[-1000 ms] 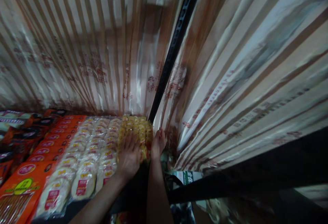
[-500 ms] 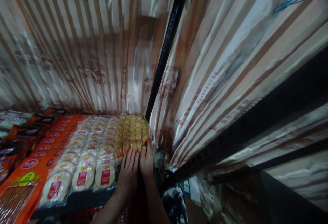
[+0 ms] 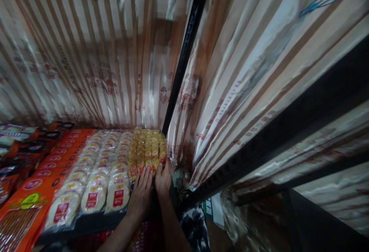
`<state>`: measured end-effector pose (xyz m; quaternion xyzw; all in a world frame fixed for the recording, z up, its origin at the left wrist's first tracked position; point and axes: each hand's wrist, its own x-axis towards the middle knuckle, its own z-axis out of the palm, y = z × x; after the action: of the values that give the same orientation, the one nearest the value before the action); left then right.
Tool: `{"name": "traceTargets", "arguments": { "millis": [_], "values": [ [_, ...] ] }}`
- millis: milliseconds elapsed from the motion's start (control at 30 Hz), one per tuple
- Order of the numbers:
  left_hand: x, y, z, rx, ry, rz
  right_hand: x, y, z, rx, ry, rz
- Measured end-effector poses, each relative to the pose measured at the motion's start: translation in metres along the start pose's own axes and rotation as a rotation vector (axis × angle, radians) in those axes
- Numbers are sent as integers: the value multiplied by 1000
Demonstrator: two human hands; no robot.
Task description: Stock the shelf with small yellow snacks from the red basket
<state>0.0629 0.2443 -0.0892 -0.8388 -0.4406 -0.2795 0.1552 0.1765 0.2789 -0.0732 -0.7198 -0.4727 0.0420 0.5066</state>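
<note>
Rows of small yellow packets (image 3: 148,146) fill the right end of a dark shelf (image 3: 95,221). My left hand (image 3: 142,190) lies against the front of these packets, its fingers stretched out and pointing away from me. Just right of it, my right hand (image 3: 163,179) touches the front right corner of the same rows, fingers extended and the thumb near the left hand. Neither hand is wrapped round a packet. Left of the yellow packets stand rows of round white cakes in clear wrapping (image 3: 118,194).
Orange snack bags (image 3: 34,194) and darker bags (image 3: 29,148) line the shelf's left side. A black upright post (image 3: 183,63) rises behind the yellow packets. A dark slanting beam (image 3: 259,140) crosses the right side. Striped plastic sheeting (image 3: 115,52) hangs behind.
Both hands stay at the front of the yellow packets and have shifted very slightly left. The view has moved a little, with the right beam sitting higher.
</note>
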Motion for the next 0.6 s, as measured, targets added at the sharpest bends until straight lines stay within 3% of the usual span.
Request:
{"name": "traceTargets", "arguments": {
  "millis": [267, 600],
  "values": [
    [0, 2, -3, -2, -40, -10, 20, -3, -4, 41, -81, 41],
    [6, 1, -8, -25, -45, -12, 27, -13, 10, 66, -55, 166]
  ]
}}
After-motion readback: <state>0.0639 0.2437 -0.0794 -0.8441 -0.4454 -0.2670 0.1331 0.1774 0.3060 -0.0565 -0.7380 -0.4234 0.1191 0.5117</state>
